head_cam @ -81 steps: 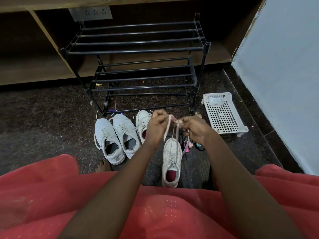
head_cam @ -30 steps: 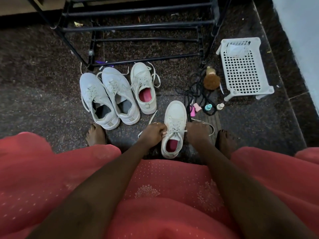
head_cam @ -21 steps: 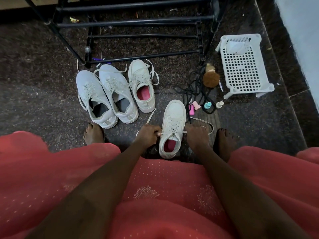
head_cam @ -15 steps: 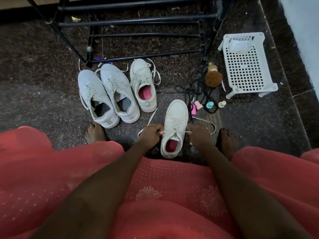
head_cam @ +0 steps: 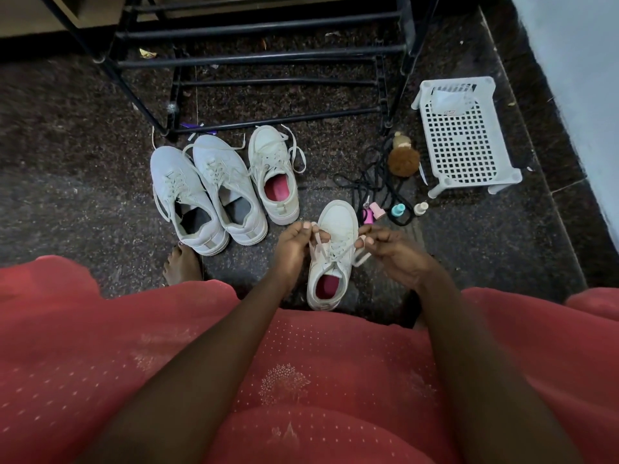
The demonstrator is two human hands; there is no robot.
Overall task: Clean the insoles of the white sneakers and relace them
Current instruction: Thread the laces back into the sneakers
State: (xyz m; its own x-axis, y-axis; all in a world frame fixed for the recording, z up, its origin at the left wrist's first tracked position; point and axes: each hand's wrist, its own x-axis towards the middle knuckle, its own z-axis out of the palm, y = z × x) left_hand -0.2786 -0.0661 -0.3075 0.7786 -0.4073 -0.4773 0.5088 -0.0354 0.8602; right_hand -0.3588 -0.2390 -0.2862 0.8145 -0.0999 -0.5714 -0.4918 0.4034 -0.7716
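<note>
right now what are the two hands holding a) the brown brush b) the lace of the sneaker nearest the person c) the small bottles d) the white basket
b: the left hand and the right hand each pinch an end of the white lace above the nearest sneaker.
</note>
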